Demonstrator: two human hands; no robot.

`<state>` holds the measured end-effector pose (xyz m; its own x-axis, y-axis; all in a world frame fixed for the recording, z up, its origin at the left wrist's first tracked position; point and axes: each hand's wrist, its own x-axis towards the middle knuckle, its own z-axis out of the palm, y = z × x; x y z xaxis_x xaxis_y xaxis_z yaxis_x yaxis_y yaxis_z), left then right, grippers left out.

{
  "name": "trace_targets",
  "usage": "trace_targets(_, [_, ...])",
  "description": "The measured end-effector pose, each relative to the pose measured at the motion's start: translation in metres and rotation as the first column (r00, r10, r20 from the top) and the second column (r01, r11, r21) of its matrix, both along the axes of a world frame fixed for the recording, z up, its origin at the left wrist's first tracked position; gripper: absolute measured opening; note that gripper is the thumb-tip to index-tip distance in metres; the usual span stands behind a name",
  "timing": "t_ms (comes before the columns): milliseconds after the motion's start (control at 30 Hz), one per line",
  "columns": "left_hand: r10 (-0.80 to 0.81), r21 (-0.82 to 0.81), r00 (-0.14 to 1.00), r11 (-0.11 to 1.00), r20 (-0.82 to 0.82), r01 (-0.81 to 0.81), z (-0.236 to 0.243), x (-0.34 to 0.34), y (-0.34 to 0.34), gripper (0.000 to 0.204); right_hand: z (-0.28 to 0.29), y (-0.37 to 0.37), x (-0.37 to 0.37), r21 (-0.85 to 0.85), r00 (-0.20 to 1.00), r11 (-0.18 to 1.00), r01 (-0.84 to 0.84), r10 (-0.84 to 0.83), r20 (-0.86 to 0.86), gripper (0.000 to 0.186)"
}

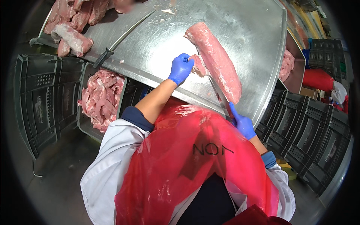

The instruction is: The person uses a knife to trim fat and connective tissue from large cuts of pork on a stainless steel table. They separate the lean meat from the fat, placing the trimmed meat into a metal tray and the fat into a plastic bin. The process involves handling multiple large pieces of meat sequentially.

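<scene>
A long pink pork loin (219, 60) lies slantwise on the steel table (153, 48). My left hand (182, 68), in a blue glove, is closed on a strip of meat trimming (198, 66) along the loin's left side. My right hand (243, 123), also blue-gloved, grips a knife near the table's front edge. The knife blade (217, 90) points up and left, lying along the lower left side of the loin. Its tip is close to the trimming. The handle is mostly hidden in my right hand.
A sharpening steel (125, 36) with a black handle lies at the table's left. Several meat pieces (75, 39) are piled at the far left. A crate of trimmings (101, 99) stands below them. Grey crates (300, 127) and a steel bin with meat (288, 64) are at right.
</scene>
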<state>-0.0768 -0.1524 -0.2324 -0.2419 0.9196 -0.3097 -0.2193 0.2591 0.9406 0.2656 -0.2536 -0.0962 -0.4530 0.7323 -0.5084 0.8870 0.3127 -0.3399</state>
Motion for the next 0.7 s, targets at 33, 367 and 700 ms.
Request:
trace_targets(33, [-0.028, 0.027, 0.998, 0.999, -0.064, 0.03, 0.007, -0.001, -0.004, 0.013, 0.002, -0.004, 0.005, 0.01, 0.999, 1.0, 0.007, -0.007, -0.054, 0.079])
trace_targets(367, [-0.054, 0.074, 0.972, 0.995, -0.228, 0.072, 0.059, 0.001, -0.002, 0.012, -0.041, 0.132, -0.097, 0.143, 0.96, 0.968, -0.205, 0.227, -0.165, 0.074])
trace_targets(700, [0.089, 0.126, 0.99, 0.989, -0.11, -0.075, 0.097, -0.004, -0.058, 0.009, 0.0, 0.121, -0.067, -0.086, 0.951, 0.971, -0.221, 0.195, -0.242, 0.079])
